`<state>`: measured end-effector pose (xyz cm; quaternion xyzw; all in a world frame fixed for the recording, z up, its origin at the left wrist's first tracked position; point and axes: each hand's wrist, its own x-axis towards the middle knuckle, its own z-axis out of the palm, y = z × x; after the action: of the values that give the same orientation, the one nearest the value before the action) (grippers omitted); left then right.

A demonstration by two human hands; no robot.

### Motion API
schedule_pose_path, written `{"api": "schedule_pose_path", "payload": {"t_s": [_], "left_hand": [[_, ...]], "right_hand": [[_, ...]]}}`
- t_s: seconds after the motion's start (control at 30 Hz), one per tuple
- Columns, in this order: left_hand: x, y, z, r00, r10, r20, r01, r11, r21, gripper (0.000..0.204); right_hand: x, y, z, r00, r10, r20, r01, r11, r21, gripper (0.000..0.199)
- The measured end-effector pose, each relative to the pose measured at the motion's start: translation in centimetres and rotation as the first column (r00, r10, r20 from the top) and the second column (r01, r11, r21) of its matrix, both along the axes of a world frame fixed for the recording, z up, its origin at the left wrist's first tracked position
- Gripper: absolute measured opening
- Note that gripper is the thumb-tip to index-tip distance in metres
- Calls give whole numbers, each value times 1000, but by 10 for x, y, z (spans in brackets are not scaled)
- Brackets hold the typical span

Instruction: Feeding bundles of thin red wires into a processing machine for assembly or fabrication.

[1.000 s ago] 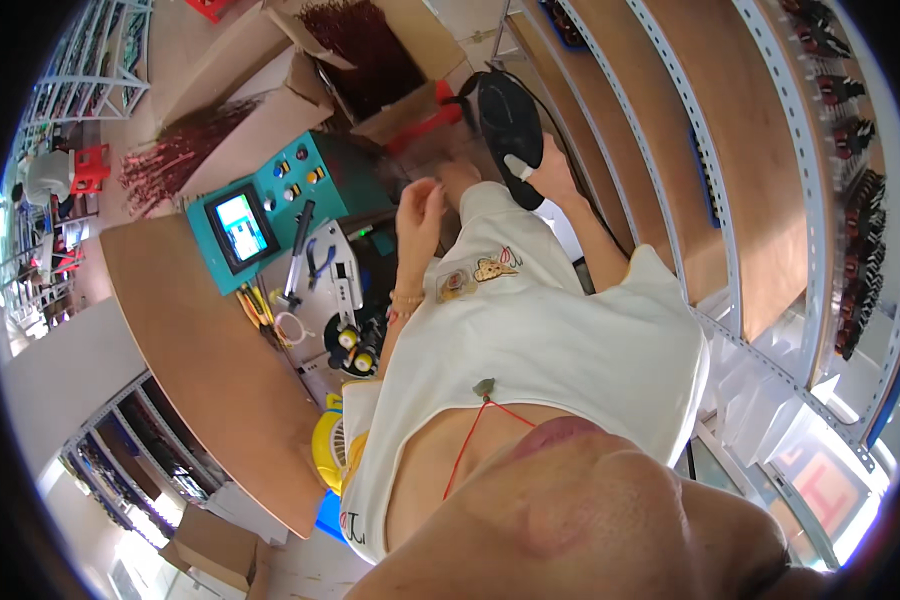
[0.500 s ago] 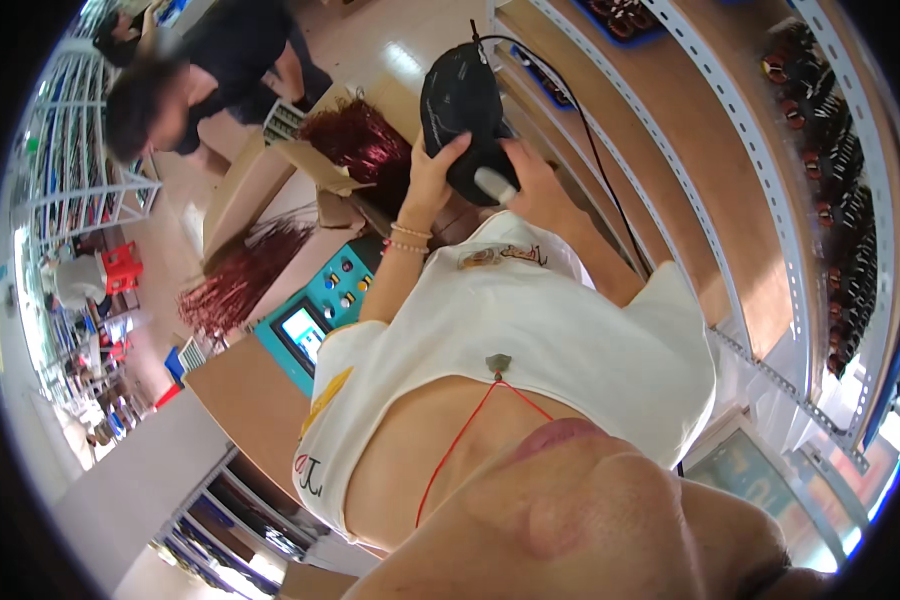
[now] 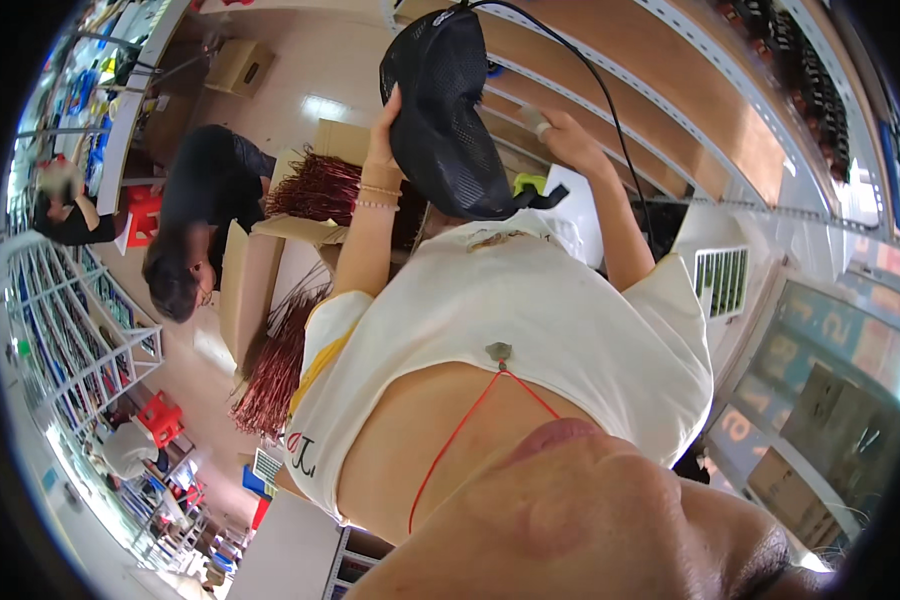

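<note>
A black mesh-fabric item [image 3: 445, 130] with a curved, soft shape hangs in front of my chest. A dark cable runs from its top, and a black strap [image 3: 542, 197] sticks out at its lower right beside a yellow-green piece [image 3: 530, 183]. My left hand [image 3: 382, 135] grips its left side, thumb in front and the other fingers hidden behind. To the right and apart from the fabric, my right hand [image 3: 570, 140] pinches a small pale object [image 3: 537, 122], too blurred to name.
Metal shelving [image 3: 610, 90] with brown boards stands ahead and right. Cartons [image 3: 245, 285] holding bundles of dark red wires [image 3: 315, 190] are at my left. A co-worker in black [image 3: 205, 210] bends beside them. Red stools [image 3: 160, 418] stand farther left.
My right hand has come off the black mesh item and moved right with the pale object. My left hand has shifted left and up with the item. The view has turned.
</note>
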<state>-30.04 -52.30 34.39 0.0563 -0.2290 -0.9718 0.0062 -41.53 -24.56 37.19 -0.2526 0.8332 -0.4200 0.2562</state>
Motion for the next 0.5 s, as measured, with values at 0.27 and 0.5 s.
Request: {"api": "schedule_pose_path", "payload": {"t_s": [0.27, 0.5], "left_hand": [[-20, 11, 20, 998, 45, -31, -49, 986, -159, 56], [-55, 44, 64, 996, 68, -57, -82, 954, -290, 61]], "right_hand": [[57, 46, 26, 432, 476, 766, -475, 842, -256, 45], [64, 142, 45, 792, 349, 501, -83, 874, -478, 58]]}}
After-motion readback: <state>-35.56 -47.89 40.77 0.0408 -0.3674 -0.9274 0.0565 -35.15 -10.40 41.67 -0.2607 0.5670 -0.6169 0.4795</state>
